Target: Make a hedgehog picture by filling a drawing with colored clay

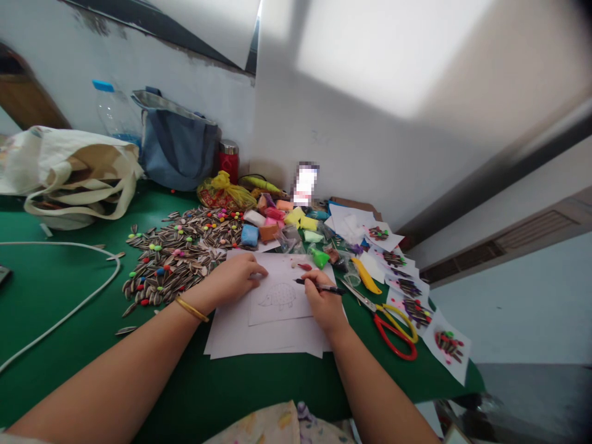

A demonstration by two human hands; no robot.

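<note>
My right hand [324, 303] grips a black pen [333, 288] between thumb and fingers, its tip just over the paper. Under it lies a small sheet [259, 316] bearing a pencil-like outline of a hedgehog [279, 297]. Larger white sheets [231, 339] are stacked beneath that one. My left hand [238, 279] rests on the paper's upper left with its fingers stretched out, holding nothing; a gold bangle [192, 309] circles that wrist. Near the top of the sheet sit small bits of clay [304, 267], one of them dark red.
Sunflower seeds [185, 259] mixed with coloured pieces spread at left. Clay packets [277, 225] pile up behind the paper. Scissors [388, 320] and a yellow cutter [367, 275] lie right, beside finished-looking seed pictures [448, 346]. Bags [178, 148], a white cable [92, 296] and a phone [305, 184] stand around.
</note>
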